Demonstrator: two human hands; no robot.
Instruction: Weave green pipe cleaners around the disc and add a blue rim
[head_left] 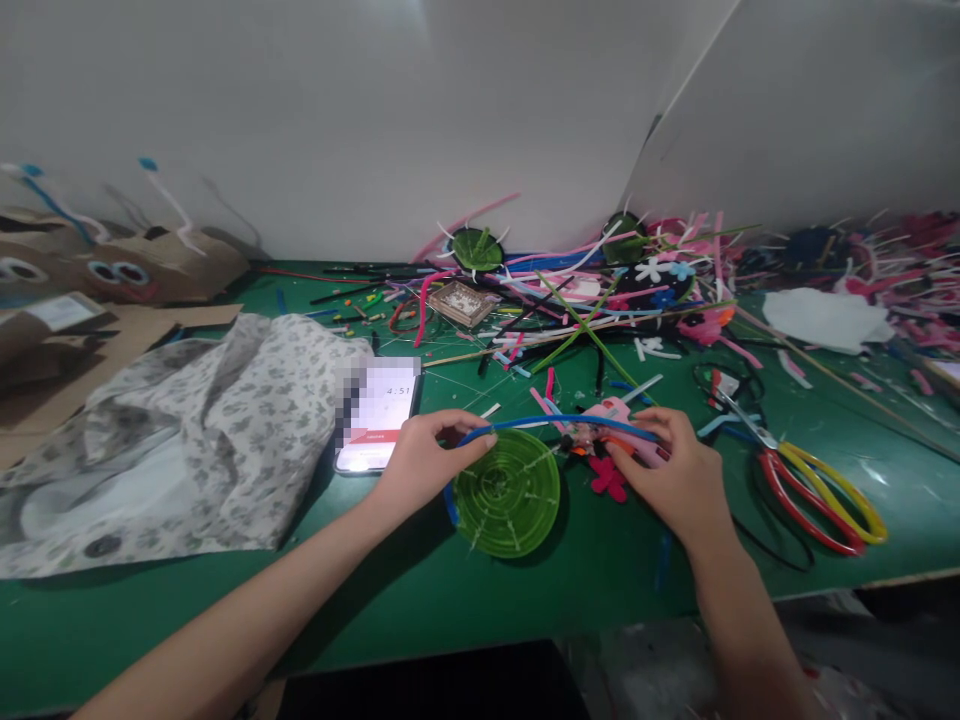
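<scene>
A round disc coiled from green pipe cleaner (510, 500), with whitish ties spread across it, is held flat over the table. My left hand (427, 460) pinches the disc's upper left edge together with a blue pipe cleaner (559, 421). That blue strand follows the disc's left rim and then stretches right in a shallow arc. Its far end is between the fingers of my right hand (679, 475), which is closed on it. Just behind the right fingertips are a red flower shape (607, 480) and pink pieces; whether the fingers touch them I cannot tell.
Red-and-yellow-handled scissors (817, 495) lie at the right. A lit phone (382, 415) and a patterned cloth (225, 430) are on the left, with cardboard figures (157, 265) behind. Loose pipe cleaners (555, 270) and a small wooden box (461, 303) are at the back.
</scene>
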